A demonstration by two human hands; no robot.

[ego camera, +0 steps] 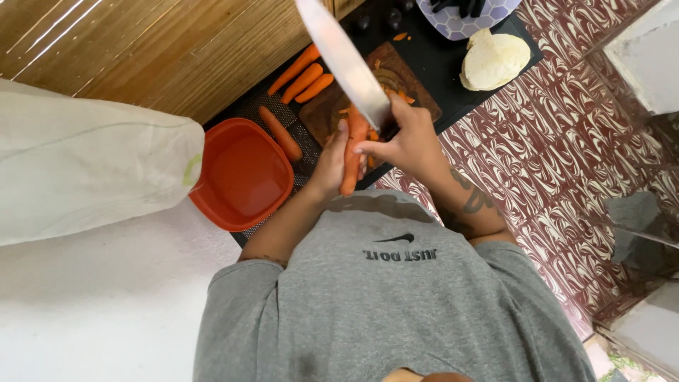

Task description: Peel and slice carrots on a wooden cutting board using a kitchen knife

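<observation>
Over dark board (332,113): left hand (329,164) grips carrot (351,152) upright, right hand (404,138) clasps knife (343,60) w/ blade angled to scrape it; peelings drop on board.

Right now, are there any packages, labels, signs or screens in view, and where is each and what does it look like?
No screens or signs.
White sack: a big bulging bag at the left, pale with a faint green mark near its end, beside the orange tub.
Printed mark on the grey shirt: small dark emblem with a short line of dark lettering, on the chest below the hands.
</observation>
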